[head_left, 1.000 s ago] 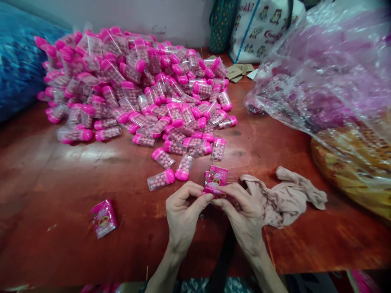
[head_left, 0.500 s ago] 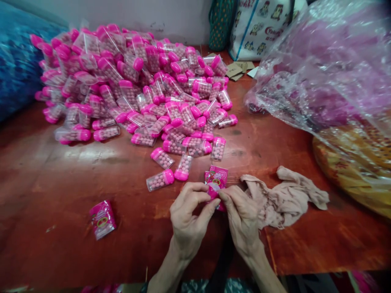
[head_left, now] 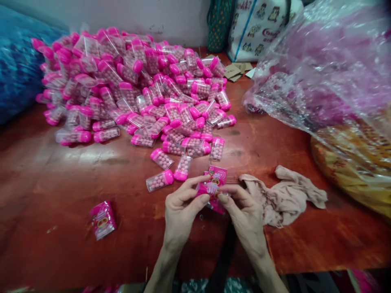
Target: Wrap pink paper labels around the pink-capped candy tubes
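Observation:
Between both hands is a small pink printed plastic wrapper. My left hand pinches its left side with thumb and fingers. My right hand is closed on its right end in the same way. Just beneath and behind it lie more pink printed wrappers, partly hidden by my fingers. Beyond my hands, a clear candy container with a pink cap lies on the table, full of round pink candies. A large heap of such containers spreads behind it. Another pink wrapper lies alone at the left.
A crumpled beige cloth lies right of my hands. A big clear plastic bag with pink contents rests over a yellow round tray. A blue bag stands far left; a printed white bag and cardboard pieces are at the back.
The wrapper between my fingers has been raised slightly and turned crosswise, showing more of it. My hands have moved a little apart, with both thumbs now on its near side.

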Available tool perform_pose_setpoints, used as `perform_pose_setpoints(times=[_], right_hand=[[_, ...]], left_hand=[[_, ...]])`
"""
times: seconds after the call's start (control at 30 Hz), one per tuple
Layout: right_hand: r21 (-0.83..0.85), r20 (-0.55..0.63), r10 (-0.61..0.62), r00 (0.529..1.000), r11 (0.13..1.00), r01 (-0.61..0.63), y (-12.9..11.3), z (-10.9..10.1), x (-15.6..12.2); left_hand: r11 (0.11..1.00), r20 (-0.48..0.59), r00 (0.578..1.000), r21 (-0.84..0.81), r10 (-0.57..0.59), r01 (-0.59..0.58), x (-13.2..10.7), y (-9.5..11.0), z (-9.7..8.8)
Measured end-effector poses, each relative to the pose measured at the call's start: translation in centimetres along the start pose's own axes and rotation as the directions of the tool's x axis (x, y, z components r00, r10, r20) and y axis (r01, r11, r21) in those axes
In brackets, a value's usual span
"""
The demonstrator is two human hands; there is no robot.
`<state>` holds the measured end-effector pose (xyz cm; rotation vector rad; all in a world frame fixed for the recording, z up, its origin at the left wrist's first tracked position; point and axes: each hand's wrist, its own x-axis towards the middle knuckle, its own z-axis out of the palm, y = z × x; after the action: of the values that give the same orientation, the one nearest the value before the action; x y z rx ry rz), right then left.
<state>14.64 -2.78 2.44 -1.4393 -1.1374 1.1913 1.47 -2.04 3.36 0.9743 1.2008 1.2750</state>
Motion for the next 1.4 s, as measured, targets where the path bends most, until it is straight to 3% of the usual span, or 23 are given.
perform_pose_setpoints(times=[0.1,0.2,0.3,0.37,0.4,0.47,0.57,0.63,0.73,0.9,1.0,1.1,1.23,1.4], right_hand=[[-0.041,0.085,-0.039,0.996,0.998,0.043,-0.9,0.9,-0.8],[-0.131,0.164,-0.184,0.969,0.97,0.206,-1.8,2.0,-1.3],[-0.191,0.266,-0.281,0.922,0.922,0.336,-2.5,3.1,-0.7],[-0.284,0.258,-0.331,0.908,0.872,0.398,-2.9,4.0,0.6],[-0.368,0.248,-0.361,0.899,0.823,0.432,-3.0,4.5,1.5],[-0.566,0.323,-0.409,0.854,0.64,0.52,-2.8,5.4,3.5],[-0.674,0.531,-0.372,0.762,0.36,0.645,-1.6,6.4,5.7],[-0.664,0.579,-0.376,0.724,0.298,0.686,-0.4,6.4,6.3],[-0.645,0.621,-0.355,0.698,0.273,0.713,0.7,6.0,5.8],[-0.708,0.602,-0.274,0.75,0.252,0.66,-0.4,5.6,4.2],[-0.695,0.513,-0.368,0.776,0.351,0.627,-1.5,5.0,2.9],[-0.636,0.421,-0.504,0.754,0.429,0.641,-2.4,4.4,1.5],[-0.599,0.424,-0.563,0.71,0.414,0.686,-2.8,4.1,0.3],[-0.621,0.409,-0.558,0.722,0.409,0.669,-2.3,3.9,-0.2]], left_hand=[[0.987,-0.052,0.998,-0.158,-0.041,0.032,-0.4,0.3,-0.8],[0.99,-0.186,0.982,-0.143,-0.01,-0.017,-1.1,0.7,-2.0],[0.989,-0.332,0.943,-0.143,-0.015,-0.035,-1.3,0.8,-3.7],[0.982,-0.423,0.904,-0.188,-0.061,-0.022,-1.1,0.7,-5.0],[0.976,-0.464,0.882,-0.217,-0.083,-0.022,-0.9,0.6,-5.7],[0.963,-0.502,0.856,-0.269,-0.118,-0.024,-0.5,0.4,-6.8],[0.948,-0.462,0.876,-0.318,-0.139,-0.018,-0.1,0.5,-7.9],[0.941,-0.43,0.891,-0.338,-0.147,-0.008,0.0,0.7,-8.2],[0.924,-0.408,0.898,-0.383,-0.168,-0.001,0.1,0.8,-8.4],[0.89,-0.427,0.886,-0.454,-0.181,-0.037,0.1,0.5,-8.6],[0.896,-0.465,0.87,-0.44,-0.165,-0.065,0.0,0.2,-8.5],[0.914,-0.472,0.874,-0.396,-0.118,-0.09,-0.2,0.1,-8.1],[0.917,-0.405,0.906,-0.396,-0.126,-0.049,-0.3,0.1,-7.1],[0.913,-0.377,0.911,-0.408,-0.166,-0.003,-0.2,0.1,-6.4]])
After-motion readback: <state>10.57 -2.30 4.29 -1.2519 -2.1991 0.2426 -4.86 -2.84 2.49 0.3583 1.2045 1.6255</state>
